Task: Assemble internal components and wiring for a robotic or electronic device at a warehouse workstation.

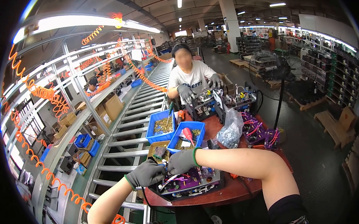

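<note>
Both gloved hands meet over the purple circuit board (191,179) at the near edge of the red worktop (240,189). The left hand (145,174) is curled shut, seemingly pinching a small part. The right hand (181,161) is closed beside it, likely steadying. Blue screw bins (160,127) sit within reach behind.

Grey gloves with green cuffs cover the left hand (145,174) and right hand (182,161), low centre. Beneath them sits a purple circuit board (191,180); above, blue bins (160,127) hold seemingly brass-coloured parts.
</note>
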Demonstrator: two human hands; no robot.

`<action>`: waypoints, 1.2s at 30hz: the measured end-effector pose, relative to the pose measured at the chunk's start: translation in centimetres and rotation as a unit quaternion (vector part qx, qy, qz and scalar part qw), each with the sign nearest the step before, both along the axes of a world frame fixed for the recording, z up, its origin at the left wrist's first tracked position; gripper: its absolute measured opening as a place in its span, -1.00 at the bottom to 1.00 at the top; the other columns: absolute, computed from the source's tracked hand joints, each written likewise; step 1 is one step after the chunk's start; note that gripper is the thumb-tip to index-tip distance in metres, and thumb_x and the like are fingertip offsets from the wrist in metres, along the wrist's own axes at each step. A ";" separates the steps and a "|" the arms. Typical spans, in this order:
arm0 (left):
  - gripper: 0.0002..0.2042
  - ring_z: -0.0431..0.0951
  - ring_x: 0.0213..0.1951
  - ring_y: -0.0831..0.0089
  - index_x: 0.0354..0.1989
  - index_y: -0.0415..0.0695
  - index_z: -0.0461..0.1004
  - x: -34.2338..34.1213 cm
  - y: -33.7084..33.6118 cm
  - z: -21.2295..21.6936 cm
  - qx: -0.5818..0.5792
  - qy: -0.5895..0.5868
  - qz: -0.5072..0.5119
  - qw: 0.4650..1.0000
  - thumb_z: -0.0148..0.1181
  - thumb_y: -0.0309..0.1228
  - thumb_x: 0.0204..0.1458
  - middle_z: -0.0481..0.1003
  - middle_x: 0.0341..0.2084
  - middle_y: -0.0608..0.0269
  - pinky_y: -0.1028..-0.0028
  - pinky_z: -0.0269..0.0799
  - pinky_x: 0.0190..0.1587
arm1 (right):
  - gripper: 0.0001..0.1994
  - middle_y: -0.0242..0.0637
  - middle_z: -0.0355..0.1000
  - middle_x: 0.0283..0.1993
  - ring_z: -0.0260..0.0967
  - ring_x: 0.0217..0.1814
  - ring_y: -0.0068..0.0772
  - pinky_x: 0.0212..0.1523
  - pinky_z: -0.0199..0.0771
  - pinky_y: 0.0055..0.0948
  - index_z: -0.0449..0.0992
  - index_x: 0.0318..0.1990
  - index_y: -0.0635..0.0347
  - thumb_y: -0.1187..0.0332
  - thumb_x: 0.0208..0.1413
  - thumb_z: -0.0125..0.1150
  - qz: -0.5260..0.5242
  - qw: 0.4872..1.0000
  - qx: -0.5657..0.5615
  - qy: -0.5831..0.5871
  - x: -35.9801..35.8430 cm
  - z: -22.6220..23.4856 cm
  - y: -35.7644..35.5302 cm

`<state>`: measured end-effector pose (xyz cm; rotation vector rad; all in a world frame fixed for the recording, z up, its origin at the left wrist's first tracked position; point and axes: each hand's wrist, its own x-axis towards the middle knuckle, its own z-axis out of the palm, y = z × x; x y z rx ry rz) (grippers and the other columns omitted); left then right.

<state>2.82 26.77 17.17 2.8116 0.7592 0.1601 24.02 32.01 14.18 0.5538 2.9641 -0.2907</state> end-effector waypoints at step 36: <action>-0.82 0.56 -0.36 0.13 -0.32 -0.03 0.48 -0.2 0.6 -0.1 0.016 0.018 0.011 1.000 0.20 -0.22 0.01 0.50 -0.53 0.17 0.22 0.40 -0.20 | -0.61 -0.08 0.54 -0.05 0.46 0.04 -0.01 0.09 0.40 -0.07 0.60 -0.04 0.09 0.11 0.13 -0.03 -0.016 0.999 -0.040 0.008 -0.4 -0.4 0.5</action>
